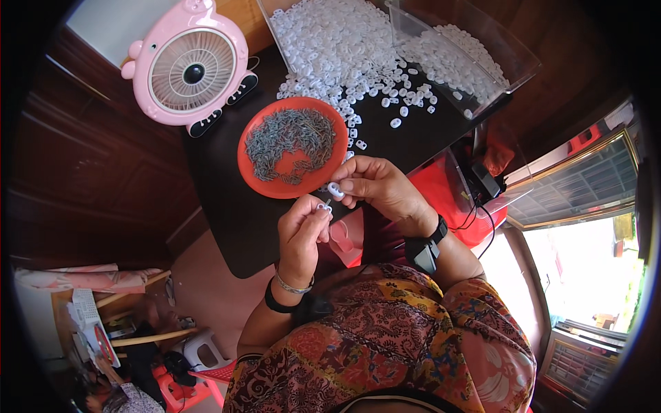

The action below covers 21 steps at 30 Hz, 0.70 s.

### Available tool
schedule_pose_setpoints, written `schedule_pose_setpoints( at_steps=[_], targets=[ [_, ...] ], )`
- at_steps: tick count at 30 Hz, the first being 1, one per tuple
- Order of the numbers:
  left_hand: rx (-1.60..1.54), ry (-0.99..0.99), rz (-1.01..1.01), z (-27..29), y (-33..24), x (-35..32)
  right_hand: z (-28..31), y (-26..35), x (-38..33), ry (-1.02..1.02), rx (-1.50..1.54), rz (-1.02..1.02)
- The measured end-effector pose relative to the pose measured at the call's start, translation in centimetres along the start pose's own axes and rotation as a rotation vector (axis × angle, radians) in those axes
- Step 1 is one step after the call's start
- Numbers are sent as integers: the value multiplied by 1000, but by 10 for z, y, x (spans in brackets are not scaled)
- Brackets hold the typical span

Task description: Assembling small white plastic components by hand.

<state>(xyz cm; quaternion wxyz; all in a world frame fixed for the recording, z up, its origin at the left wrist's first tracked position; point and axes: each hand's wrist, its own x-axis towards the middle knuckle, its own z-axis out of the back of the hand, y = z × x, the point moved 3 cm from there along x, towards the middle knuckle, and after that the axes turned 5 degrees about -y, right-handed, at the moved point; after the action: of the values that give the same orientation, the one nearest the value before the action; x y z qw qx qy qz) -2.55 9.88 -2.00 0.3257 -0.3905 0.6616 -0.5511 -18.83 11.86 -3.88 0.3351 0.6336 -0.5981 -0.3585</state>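
Between the thumb and fingers of my right hand (385, 189) is a small white oval plastic piece (335, 191) with holes in it. My left hand (301, 228), just below and to the left, pinches another small white plastic piece (323, 207); a thin grey pin or screw seems to stick up from it toward the first piece. Both hands are closed, close together over the table's near edge. Right beyond them sits an orange plate (246, 162) heaped with small grey metal screws (289, 141). Whether the two white pieces touch is too small to tell.
A pile of white oval pieces (334, 41) spills across the dark table (220, 206) at the back. A clear plastic bin (506, 89) with more pieces lies at the back right. A pink fan (195, 69) stands back left. Another person (127, 396) is at lower left.
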Motion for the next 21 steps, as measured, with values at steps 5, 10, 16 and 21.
schedule_pose_setpoints(
  at_steps=[5,10,16,21],
  targets=[
    [15,-14,9,1,7,-1,-12,4,-10,-17,-65,70],
    [-25,-33,29,5,11,-3,-14,2,-12,-36,-60,133],
    [99,-31,18,5,12,-4,-15,0,-15,-45,-160,192],
    [161,-26,15,6,12,-6,-19,3,-19,-83,-321,241]
  ],
)
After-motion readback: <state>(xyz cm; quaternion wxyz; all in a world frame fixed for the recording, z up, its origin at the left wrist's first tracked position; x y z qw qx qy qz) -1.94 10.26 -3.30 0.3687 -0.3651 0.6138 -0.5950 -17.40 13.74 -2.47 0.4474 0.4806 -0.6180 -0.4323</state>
